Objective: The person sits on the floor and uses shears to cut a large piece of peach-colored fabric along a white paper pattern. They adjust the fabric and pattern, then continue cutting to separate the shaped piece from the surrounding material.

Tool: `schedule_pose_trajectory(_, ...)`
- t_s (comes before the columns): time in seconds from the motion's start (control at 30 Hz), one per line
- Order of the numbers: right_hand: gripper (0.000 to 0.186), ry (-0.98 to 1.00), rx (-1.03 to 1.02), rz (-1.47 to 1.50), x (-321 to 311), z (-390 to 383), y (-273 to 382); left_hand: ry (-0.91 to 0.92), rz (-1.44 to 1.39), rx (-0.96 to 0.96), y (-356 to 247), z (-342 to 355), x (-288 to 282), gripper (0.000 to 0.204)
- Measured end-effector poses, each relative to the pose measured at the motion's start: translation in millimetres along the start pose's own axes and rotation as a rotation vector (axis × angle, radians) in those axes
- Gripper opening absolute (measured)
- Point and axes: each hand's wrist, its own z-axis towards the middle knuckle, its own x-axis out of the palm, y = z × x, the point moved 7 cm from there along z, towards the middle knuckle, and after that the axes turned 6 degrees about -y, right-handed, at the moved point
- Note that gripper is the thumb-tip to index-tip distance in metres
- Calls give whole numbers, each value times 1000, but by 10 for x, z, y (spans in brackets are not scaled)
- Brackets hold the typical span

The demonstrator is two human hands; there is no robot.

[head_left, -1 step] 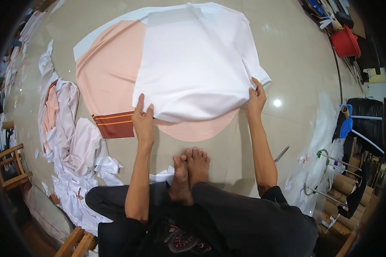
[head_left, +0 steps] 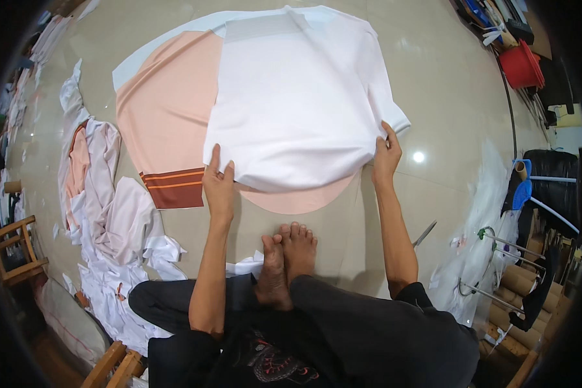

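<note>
A white fabric panel (head_left: 297,110) lies spread over peach fabric (head_left: 168,97) on the floor, its near edge bunched in folds. My left hand (head_left: 219,187) pinches the panel's near left corner, thumb and forefinger on the cloth. At the near right edge, the fingers of my right hand (head_left: 388,155) are closed on the same panel. A rounded peach edge (head_left: 297,202) shows beneath the white cloth, close to my feet. To the left, the peach piece ends in a brown band (head_left: 174,189) with orange stripes.
Crumpled white and peach cloth (head_left: 119,220) is heaped along the left. Scissors (head_left: 425,233) lie beside my right forearm. On the right are clear plastic sheeting (head_left: 478,213), a red bucket (head_left: 521,64), a blue dustpan (head_left: 520,187) and cardboard tubes (head_left: 520,284). A wooden frame (head_left: 19,252) stands far left.
The white panel's near edge and both hands have shifted very slightly toward me. My grip on the cloth looks the same.
</note>
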Motion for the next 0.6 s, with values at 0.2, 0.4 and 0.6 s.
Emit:
schedule_pose_trajectory(0.2,53,24,-56,-233,35,-432,87,9,166,-13,293,-141,-103,67)
schedule_pose_trajectory(0.4,57,-15,-15,-217,-164,-584,-99,44,196,125,397,-122,-92,71)
schedule_pose_trajectory(0.6,39,-22,-13,-291,-173,-669,-108,-150,631,607,60,-81,-244,62)
